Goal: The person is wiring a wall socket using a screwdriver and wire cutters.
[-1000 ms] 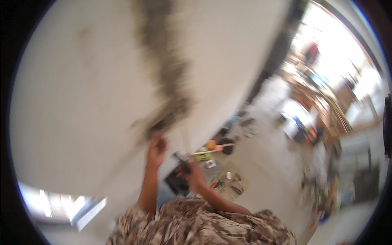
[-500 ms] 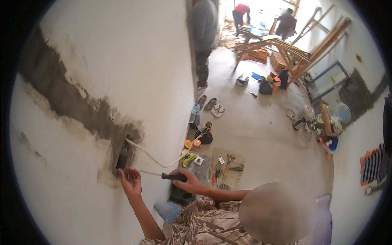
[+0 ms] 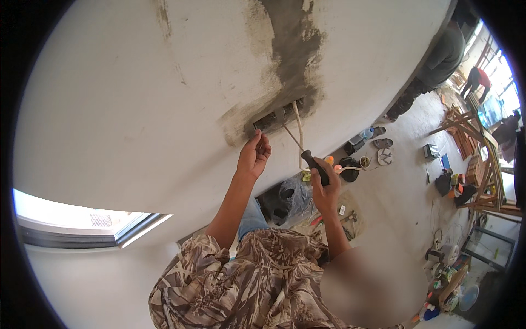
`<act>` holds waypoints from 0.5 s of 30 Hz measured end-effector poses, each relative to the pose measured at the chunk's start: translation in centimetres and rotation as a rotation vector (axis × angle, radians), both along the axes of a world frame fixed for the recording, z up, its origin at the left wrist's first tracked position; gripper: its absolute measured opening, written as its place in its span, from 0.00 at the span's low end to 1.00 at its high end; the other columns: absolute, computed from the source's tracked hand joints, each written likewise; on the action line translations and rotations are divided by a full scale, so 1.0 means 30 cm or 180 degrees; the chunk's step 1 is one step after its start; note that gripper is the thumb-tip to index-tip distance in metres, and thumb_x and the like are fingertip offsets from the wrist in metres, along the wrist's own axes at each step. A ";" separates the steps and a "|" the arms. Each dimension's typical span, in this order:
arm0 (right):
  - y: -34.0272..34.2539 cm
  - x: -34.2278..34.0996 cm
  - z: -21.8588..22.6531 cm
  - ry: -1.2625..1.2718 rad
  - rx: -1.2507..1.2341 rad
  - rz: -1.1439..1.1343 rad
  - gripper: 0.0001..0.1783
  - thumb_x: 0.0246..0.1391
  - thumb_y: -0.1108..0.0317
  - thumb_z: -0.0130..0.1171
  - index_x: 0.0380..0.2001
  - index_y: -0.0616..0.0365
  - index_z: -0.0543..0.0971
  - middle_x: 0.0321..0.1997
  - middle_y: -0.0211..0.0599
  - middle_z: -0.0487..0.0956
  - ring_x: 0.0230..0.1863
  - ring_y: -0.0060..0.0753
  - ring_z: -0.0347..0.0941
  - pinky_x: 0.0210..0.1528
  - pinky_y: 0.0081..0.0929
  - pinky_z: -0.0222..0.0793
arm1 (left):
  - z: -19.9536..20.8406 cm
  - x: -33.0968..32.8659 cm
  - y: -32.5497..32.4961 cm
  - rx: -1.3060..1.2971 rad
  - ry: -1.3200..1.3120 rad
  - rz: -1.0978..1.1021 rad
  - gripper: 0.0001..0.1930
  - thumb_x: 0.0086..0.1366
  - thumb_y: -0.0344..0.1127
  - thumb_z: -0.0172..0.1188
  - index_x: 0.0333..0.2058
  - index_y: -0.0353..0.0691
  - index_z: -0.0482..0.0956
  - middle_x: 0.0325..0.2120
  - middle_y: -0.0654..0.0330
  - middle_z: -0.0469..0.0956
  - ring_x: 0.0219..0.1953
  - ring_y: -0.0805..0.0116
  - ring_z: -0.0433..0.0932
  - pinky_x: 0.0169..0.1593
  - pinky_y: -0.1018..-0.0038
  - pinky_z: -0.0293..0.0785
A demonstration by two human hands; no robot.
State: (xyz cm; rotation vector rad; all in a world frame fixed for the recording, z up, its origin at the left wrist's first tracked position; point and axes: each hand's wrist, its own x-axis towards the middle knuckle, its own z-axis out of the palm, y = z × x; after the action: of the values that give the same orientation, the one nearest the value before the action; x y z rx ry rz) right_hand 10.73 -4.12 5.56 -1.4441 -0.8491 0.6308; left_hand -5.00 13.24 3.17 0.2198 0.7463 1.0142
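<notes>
In the wall ahead is a dark recessed electrical box (image 3: 267,120), ringed by grey, freshly patched plaster (image 3: 293,60). A white cable (image 3: 299,131) comes out of its right end and hangs down. My left hand (image 3: 253,156) is raised to the box's left end, thumb and fingertips pinched together at its lower edge; whatever they hold is too small to make out. In my right hand (image 3: 327,189) is a screwdriver (image 3: 315,166), gripped by its black handle. Its thin shaft slants up and left, the tip at the box's lower edge near the middle.
Below the wall lie a clear plastic sheet (image 3: 298,197) and several hand tools (image 3: 350,218). Sandals (image 3: 383,143) and a black bag (image 3: 349,171) sit along the wall's foot. A person (image 3: 445,57) stands by the wall's far end. Wooden trestles (image 3: 482,148) stand at right; a window (image 3: 82,222) is at left.
My view has swung left, so the wall box now sits near the middle. The screwdriver has tilted more upright, its tip now at the box. My left fingers have drawn together.
</notes>
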 end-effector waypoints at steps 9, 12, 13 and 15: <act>0.052 0.029 -0.025 -0.0128 0.0040 -0.0008 0.14 0.59 0.71 0.55 0.47 0.64 0.78 0.32 0.34 0.76 0.30 0.19 0.68 0.33 0.20 0.65 | 0.037 0.034 -0.011 0.0055 -0.0366 -0.0333 0.05 0.67 0.32 0.58 0.38 0.38 0.75 0.32 0.59 0.77 0.35 0.70 0.76 0.37 0.75 0.76; 0.066 0.027 -0.017 -0.0321 0.0169 0.0034 0.14 0.59 0.71 0.56 0.47 0.63 0.78 0.30 0.32 0.75 0.29 0.19 0.67 0.31 0.21 0.64 | 0.043 0.034 -0.004 -0.0108 -0.0340 -0.0158 0.06 0.67 0.33 0.59 0.37 0.37 0.75 0.32 0.60 0.77 0.34 0.70 0.76 0.35 0.75 0.76; 0.070 0.025 -0.016 -0.0296 0.0158 0.0063 0.14 0.59 0.71 0.55 0.47 0.63 0.77 0.31 0.32 0.75 0.29 0.19 0.68 0.31 0.21 0.64 | 0.031 0.029 0.001 -0.0062 -0.0303 -0.0176 0.06 0.67 0.33 0.59 0.37 0.37 0.75 0.32 0.60 0.77 0.34 0.70 0.76 0.35 0.75 0.76; 0.074 0.022 -0.017 -0.0248 0.0136 0.0120 0.14 0.59 0.71 0.55 0.47 0.64 0.77 0.31 0.32 0.75 0.29 0.19 0.68 0.32 0.21 0.64 | -0.001 0.020 0.011 0.0031 -0.0230 -0.0213 0.06 0.67 0.33 0.60 0.37 0.38 0.75 0.32 0.61 0.77 0.33 0.70 0.76 0.34 0.76 0.76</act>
State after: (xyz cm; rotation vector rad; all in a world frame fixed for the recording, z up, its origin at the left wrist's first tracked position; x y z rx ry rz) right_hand 11.39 -1.91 5.06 -1.4242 -0.9473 0.5845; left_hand -4.40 13.57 3.15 0.2142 0.6643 0.9575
